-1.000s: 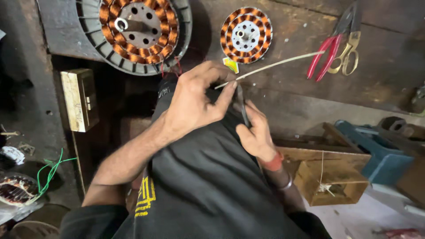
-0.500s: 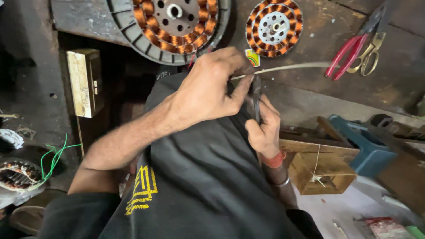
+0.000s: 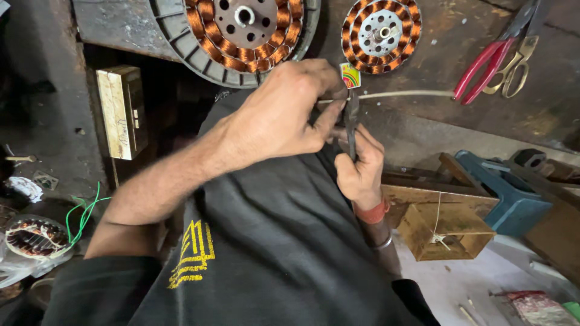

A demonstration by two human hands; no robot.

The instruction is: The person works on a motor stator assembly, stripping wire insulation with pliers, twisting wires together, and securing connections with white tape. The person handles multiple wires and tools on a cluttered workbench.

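My left hand (image 3: 278,118) reaches across my dark shirt and pinches the near end of a thin white sleeve tube (image 3: 411,94) that lies along the workbench edge. My right hand (image 3: 361,170), a red thread around its wrist, grips a slim dark metal hand tool (image 3: 351,121) held upright, its tip at the spot where my left fingers pinch the tube. A small colourful tag (image 3: 350,75) sits just above the fingers. Two copper-wound stators lie on the bench beyond: a large one (image 3: 241,30) and a smaller one (image 3: 380,27).
Red-handled pliers (image 3: 483,66) and brass scissors (image 3: 516,69) lie at the bench's right. A pale wooden block (image 3: 124,111) stands at left. A string-tied cardboard box (image 3: 447,232) and a blue casing (image 3: 510,193) sit lower right. Another wound stator (image 3: 33,236) with green wire (image 3: 81,211) lies lower left.
Both hands have stayed together on the tube end and the tool, shifting slightly right along the bench edge. The tool now stands more upright between the fingers.
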